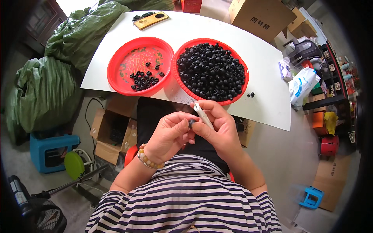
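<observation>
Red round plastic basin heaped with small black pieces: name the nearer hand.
Right: the right hand is just below the basin's near rim in view; the left hand is lower and farther left.

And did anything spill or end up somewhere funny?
Yes: a couple of small black pieces lie loose on the white table, right of the heaped red basin. That looks odd because the big pile is inside the basin.

Bright ctr, dk warped edges.
</observation>
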`<state>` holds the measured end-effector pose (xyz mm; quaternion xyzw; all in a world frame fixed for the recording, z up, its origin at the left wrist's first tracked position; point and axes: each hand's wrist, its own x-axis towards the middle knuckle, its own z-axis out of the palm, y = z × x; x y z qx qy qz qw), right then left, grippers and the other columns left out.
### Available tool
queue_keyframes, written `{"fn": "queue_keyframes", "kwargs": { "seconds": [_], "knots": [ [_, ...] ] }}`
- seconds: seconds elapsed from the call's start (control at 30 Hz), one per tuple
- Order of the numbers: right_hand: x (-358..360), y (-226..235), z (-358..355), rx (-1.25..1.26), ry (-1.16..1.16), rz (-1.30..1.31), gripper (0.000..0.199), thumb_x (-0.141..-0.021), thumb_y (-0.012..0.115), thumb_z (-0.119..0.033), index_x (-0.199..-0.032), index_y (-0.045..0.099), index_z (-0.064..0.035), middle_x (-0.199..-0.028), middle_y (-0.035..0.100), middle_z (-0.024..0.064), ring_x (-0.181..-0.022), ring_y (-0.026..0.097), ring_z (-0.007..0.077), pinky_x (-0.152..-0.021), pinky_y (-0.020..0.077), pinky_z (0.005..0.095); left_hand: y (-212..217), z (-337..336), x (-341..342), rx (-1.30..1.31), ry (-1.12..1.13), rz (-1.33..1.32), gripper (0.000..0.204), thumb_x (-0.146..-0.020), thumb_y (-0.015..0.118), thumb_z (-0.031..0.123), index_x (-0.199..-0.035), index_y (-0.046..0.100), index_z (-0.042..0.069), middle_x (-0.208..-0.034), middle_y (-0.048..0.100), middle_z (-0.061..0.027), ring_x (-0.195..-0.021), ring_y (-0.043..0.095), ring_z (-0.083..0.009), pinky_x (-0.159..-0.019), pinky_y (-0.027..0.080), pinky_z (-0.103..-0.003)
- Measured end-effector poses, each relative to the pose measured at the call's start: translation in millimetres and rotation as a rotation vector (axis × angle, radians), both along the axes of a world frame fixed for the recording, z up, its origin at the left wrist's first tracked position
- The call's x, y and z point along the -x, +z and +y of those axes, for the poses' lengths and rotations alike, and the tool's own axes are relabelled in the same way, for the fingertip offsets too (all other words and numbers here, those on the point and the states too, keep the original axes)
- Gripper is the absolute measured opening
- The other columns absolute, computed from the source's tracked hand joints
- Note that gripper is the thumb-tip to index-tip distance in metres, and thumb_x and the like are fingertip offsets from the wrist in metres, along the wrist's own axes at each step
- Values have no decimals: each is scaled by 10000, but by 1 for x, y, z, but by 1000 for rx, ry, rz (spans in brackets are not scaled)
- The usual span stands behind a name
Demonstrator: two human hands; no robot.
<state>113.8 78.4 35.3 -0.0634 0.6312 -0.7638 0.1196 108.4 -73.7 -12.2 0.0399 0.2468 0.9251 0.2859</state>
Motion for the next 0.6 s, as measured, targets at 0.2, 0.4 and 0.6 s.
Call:
{"fn": "queue_keyframes", "kwargs": {
  "seconds": [0.2, 0.4, 0.6],
  "knots": [
    [4, -3, -1, 136, -36, -109, 277, -838, 598, -166, -1038, 508, 2, -824, 561, 10, -645, 511, 25, -507, 402, 159, -3, 0, -1, -31, -53, -41, 210, -864, 550, 186, -995, 575, 24, -820, 592, -63, -672, 568, -123, -607, 496, -244],
    [2, -10, 7, 50, 6, -119, 263, -835, 605, -147, -1032, 512, 1, -836, 558, 14, -721, 511, 26, -623, 425, 173, -3, 5, 1, 81, -39, -4, 178, -874, 536, 170, -942, 566, 8, -809, 576, -48, -669, 556, -109, -611, 489, -233],
    [6, -28, 20, 27, -68, -140, 229, -848, 579, -148, -1034, 526, -24, -770, 500, -45, -682, 431, 12, -610, 344, 157, -3, -8, 16, 679, 272, 194, 159, -847, 543, 67, -981, 575, -13, -794, 606, -70, -644, 578, -92, -583, 504, -224]
  ]
}}
